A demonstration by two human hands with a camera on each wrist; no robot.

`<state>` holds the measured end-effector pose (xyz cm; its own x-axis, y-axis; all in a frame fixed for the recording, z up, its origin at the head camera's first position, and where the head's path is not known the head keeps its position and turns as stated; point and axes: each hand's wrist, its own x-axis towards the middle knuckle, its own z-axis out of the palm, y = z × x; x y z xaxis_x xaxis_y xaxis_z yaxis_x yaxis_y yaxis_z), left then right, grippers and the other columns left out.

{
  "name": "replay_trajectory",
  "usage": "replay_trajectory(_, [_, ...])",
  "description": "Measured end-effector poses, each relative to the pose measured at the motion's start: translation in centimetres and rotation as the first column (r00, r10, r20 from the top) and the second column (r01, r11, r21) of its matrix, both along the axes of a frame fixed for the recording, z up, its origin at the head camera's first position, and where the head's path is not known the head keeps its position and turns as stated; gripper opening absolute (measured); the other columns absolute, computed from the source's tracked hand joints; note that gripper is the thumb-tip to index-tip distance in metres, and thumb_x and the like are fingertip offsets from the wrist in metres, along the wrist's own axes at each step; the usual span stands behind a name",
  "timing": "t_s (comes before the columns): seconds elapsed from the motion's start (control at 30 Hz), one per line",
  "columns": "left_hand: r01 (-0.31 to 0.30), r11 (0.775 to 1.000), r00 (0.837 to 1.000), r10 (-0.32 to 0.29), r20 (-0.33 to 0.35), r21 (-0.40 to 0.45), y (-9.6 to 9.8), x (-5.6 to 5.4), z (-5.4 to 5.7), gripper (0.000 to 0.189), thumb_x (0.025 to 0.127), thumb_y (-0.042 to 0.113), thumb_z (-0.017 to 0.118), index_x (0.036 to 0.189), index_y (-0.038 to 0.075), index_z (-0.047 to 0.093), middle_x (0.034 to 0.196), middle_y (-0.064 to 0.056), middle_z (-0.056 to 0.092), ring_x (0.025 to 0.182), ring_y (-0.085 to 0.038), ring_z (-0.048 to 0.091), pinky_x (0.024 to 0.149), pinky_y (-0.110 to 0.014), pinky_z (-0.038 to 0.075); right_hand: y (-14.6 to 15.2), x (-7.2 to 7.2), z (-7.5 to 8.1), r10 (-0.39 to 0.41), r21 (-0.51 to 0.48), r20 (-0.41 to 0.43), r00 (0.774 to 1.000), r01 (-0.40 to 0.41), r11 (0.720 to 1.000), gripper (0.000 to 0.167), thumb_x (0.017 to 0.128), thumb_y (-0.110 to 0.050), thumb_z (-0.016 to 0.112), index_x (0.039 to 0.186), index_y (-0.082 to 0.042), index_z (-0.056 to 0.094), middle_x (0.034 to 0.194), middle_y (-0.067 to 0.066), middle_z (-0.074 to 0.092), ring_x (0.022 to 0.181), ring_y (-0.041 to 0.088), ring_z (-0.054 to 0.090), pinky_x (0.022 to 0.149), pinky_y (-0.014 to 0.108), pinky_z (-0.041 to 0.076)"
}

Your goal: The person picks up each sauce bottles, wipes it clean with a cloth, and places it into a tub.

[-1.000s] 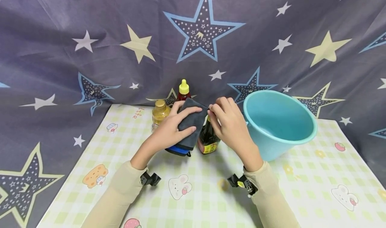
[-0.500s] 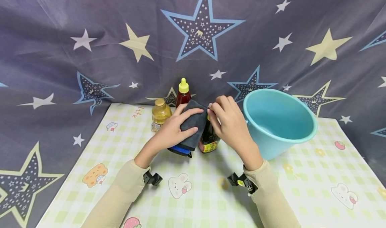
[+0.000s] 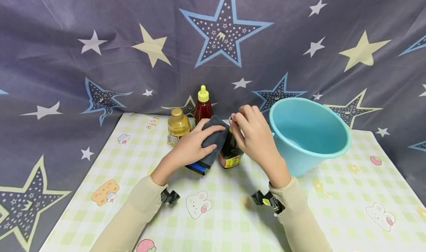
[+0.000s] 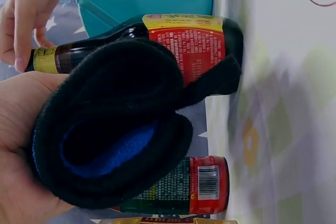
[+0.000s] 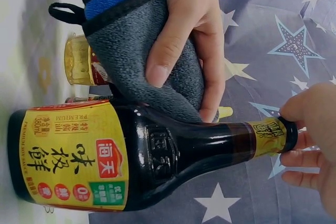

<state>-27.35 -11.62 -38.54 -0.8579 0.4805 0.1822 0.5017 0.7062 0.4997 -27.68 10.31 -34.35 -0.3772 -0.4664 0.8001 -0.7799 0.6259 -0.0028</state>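
A folded grey and blue cloth point(image 5: 126, 40) with black edging is gripped by my left hand point(image 3: 193, 143), fingers and thumb curled around it. The cloth lies against the side of a dark soy sauce bottle point(image 5: 73, 156) that stands upright on the table. My right hand point(image 3: 254, 135) pinches the bottle's black cap point(image 5: 290, 135) at the top of the neck. Rolled layers of the cloth hide part of the bottle in the left wrist view.
Behind my left hand stand a yellowish glass jar point(image 3: 179, 126) with a gold lid and a red squeeze bottle point(image 3: 203, 109) with a yellow cap. A turquoise bucket point(image 3: 296, 163) stands close to the right hand. A starry curtain point(image 3: 133, 81) hangs behind the checked table point(image 3: 233, 222).
My left hand has shifted slightly right and down with the cloth, baring more of the red squeeze bottle. The right hand stays at the cap.
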Motion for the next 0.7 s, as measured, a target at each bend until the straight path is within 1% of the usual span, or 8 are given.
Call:
replay_trajectory(0.07, [-0.003,1.000,1.000,0.003,-0.003,-0.008,-0.07,0.03,-0.20,0.056,0.100,0.028,0.067,0.151,0.035,0.047,0.156,-0.010,0.035,0.050,-0.016,0.050,0.053,-0.031,0.044,-0.12,0.01,-0.07,0.003,-0.002,-0.003,1.000,-0.003,1.000,0.009,0.101,-0.005,0.059,0.093,-0.003,0.061,0.093,0.012,0.054,0.076,0.029,0.043,0.071,0.040,0.038])
replay_trajectory(0.2, [-0.005,1.000,1.000,0.004,-0.016,-0.013,-0.25,-0.17,-0.49,0.055,0.100,0.029,0.066,0.151,0.035,0.047,0.154,-0.009,0.036,0.054,-0.017,0.053,0.056,-0.031,0.045,-0.31,-0.03,-0.03,0.007,-0.011,-0.010,1.000,-0.008,1.000,0.007,0.100,-0.004,0.060,0.093,-0.002,0.061,0.092,0.013,0.055,0.075,0.030,0.044,0.070,0.040,0.038])
replay_trajectory(0.27, [0.001,1.000,1.000,-0.001,-0.024,-0.011,-0.32,-0.39,-0.52,0.055,0.100,0.029,0.066,0.151,0.035,0.047,0.153,-0.009,0.037,0.058,-0.017,0.054,0.057,-0.032,0.045,-0.35,-0.11,0.06,0.006,-0.013,-0.011,1.000,-0.007,1.000,0.006,0.099,-0.004,0.061,0.093,-0.002,0.061,0.092,0.013,0.055,0.076,0.030,0.044,0.071,0.040,0.038])
replay_trajectory(0.43, [0.020,1.000,0.999,-0.020,-0.032,-0.002,-0.29,-0.87,-0.41,0.055,0.101,0.029,0.065,0.152,0.035,0.046,0.152,-0.008,0.037,0.059,-0.018,0.055,0.058,-0.032,0.045,-0.20,-0.36,0.20,-0.003,-0.011,-0.011,1.000,0.002,1.000,0.006,0.100,-0.005,0.062,0.094,-0.001,0.062,0.093,0.014,0.054,0.076,0.031,0.043,0.071,0.041,0.038])
replay_trajectory(0.6, [0.023,1.000,1.000,-0.023,-0.021,0.001,-0.28,-0.72,-0.53,0.056,0.101,0.030,0.065,0.153,0.036,0.045,0.153,-0.007,0.036,0.061,-0.019,0.057,0.058,-0.033,0.046,-0.13,-0.26,-0.04,0.000,-0.009,-0.001,1.000,0.000,1.000,0.006,0.099,-0.005,0.063,0.096,0.000,0.063,0.093,0.015,0.055,0.076,0.031,0.044,0.071,0.041,0.038])
replay_trajectory(0.7, [0.022,1.000,1.000,-0.022,-0.007,0.000,-0.34,-0.52,-0.72,0.056,0.101,0.030,0.064,0.153,0.036,0.045,0.153,-0.006,0.036,0.067,-0.021,0.059,0.061,-0.034,0.047,-0.19,-0.10,-0.24,0.002,-0.010,0.007,1.000,-0.002,1.000,0.006,0.099,-0.005,0.063,0.096,0.000,0.064,0.093,0.015,0.055,0.075,0.031,0.044,0.071,0.041,0.038])
